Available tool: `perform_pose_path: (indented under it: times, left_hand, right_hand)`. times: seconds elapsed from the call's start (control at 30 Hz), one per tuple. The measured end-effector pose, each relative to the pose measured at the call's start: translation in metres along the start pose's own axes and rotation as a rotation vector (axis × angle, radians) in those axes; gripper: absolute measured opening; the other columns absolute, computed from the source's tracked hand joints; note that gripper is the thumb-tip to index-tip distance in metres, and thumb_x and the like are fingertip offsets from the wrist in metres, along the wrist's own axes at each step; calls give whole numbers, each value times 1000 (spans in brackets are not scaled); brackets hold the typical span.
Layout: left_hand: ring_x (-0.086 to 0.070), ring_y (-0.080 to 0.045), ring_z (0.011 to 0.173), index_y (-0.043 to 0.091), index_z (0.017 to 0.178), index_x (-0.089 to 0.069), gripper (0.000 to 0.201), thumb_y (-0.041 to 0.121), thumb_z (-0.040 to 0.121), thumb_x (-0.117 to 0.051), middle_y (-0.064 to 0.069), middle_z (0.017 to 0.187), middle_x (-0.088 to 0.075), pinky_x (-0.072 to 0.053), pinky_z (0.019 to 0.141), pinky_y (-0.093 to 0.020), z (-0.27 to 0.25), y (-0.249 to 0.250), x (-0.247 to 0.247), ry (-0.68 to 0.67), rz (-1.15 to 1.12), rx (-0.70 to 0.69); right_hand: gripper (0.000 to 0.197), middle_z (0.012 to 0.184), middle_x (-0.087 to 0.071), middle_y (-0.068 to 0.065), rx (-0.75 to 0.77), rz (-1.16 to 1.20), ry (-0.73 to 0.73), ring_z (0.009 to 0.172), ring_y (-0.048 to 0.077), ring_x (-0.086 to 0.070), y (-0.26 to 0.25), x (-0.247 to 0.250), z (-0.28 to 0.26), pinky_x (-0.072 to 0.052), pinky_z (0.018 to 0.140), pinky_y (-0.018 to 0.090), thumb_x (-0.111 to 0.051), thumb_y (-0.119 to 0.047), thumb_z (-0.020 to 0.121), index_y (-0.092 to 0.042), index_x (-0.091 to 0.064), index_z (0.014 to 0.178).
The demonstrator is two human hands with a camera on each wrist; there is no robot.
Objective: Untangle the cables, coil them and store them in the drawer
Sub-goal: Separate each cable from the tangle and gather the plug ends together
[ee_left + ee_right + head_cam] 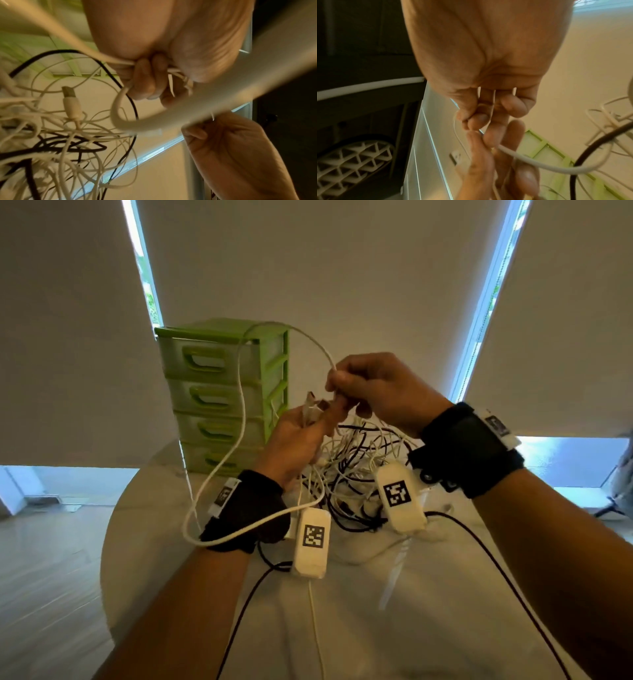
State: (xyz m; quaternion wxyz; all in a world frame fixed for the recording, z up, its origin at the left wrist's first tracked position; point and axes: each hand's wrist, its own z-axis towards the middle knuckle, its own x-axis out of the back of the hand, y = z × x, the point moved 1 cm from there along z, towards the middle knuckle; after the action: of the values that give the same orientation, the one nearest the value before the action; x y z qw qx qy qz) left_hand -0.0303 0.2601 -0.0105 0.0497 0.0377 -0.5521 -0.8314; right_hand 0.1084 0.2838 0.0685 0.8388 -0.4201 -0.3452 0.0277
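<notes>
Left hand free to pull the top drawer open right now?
Probably not: the left hand grips white cable ends, and a white cable loop hangs across the top drawer.

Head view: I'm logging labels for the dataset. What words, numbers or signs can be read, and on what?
No readable words or numbers.
Left wrist module: black-and-white square marker, no letters.
Right wrist module: same kind of marker.
Wristband tags: markers too blurred.
Green drawer unit: no label visible.
</notes>
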Motion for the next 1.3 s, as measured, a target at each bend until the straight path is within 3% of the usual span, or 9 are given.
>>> perform_pose_path:
  times: [0.13, 0.33, 0.47, 0.67, 0.77, 0.93, 1.03, 1.13, 1.3]
  left_hand:
    - [-29, -2, 37, 19, 72, -69, 28, 30, 95, -56, 10, 53, -45, -25, 38, -17, 1, 5, 2, 32, 46, 5]
    - [-27, -4, 42, 18, 75, -65, 32, 29, 99, -47, 4, 59, -51, -18, 38, -16, -3, 22, 18, 12, -216, -5]
    - [-29, -4, 41, 17, 71, -64, 28, 31, 92, -53, 4, 56, -51, -20, 38, -16, -15, 29, 23, -104, -102, -4]
    - [-45, 3, 42, 4, 79, -66, 25, 14, 96, -52, 13, 50, -56, -33, 45, -6, -33, 44, -15, -647, 456, -18]
    - [-45, -2, 47, 6, 87, -71, 25, 26, 95, -57, 0, 60, -57, -35, 50, -12, -34, 40, -30, -752, 597, -7]
    - [-34, -9, 44, 4, 106, -69, 33, 33, 95, -56, 5, 55, -45, -27, 40, -19, -23, 20, -16, -582, 485, 253]
    - [-25, -4, 39, 9, 98, -61, 29, 32, 101, -44, 6, 54, -39, -19, 35, -17, -14, 8, 10, -404, 114, 491]
    - [-22, -3, 36, 13, 89, -53, 30, 36, 102, -38, 7, 50, -35, -16, 34, -16, -8, 8, 30, -242, -88, 545]
    - [-20, -4, 34, 18, 69, -43, 43, 45, 102, -36, 8, 46, -28, -17, 31, -17, -5, 33, 15, -203, -224, 448]
  right_hand:
    - [17, 80, -62, -2, -52, 74, 47, 69, 12, -59, 1, 16, -11, -45, 59, 21, -48, -23, 99, -21, -63, 106]
    - [59, 124, -61, 0, -330, -626, -358, 107, 13, -58, 51, -5, -17, -42, 102, 35, -60, -39, 92, -35, -36, 145]
    - [50, 132, -56, 8, -436, -786, -334, 104, 17, -51, 82, 6, -21, -38, 90, 26, -50, -18, 96, -23, -40, 145]
    - [51, 106, -71, 14, -462, 345, 26, 82, 23, -67, 10, 21, -23, -48, 64, 27, -30, -52, 100, -15, -54, 125]
    - [37, 99, -73, 9, -335, 327, -28, 76, 17, -68, -16, 29, -30, -51, 63, 25, -45, -30, 100, -10, -49, 131]
    - [27, 77, -62, -1, -124, 375, -8, 60, 12, -54, -29, 72, -54, -44, 59, 23, -43, -3, 95, -13, -63, 112]
    - [10, 73, -62, 1, -112, 374, -179, 68, 15, -58, -25, 110, -89, -49, 64, 24, -74, -20, 73, -19, -70, 82]
    - [44, 88, -74, 8, -362, 35, -234, 85, 16, -68, 2, 142, -124, -55, 82, 29, -88, -42, 44, -13, -77, 75]
    - [20, 102, -74, -1, -619, -326, -134, 111, 14, -63, 11, 141, -140, -40, 106, 39, -57, -12, 92, -16, -75, 98]
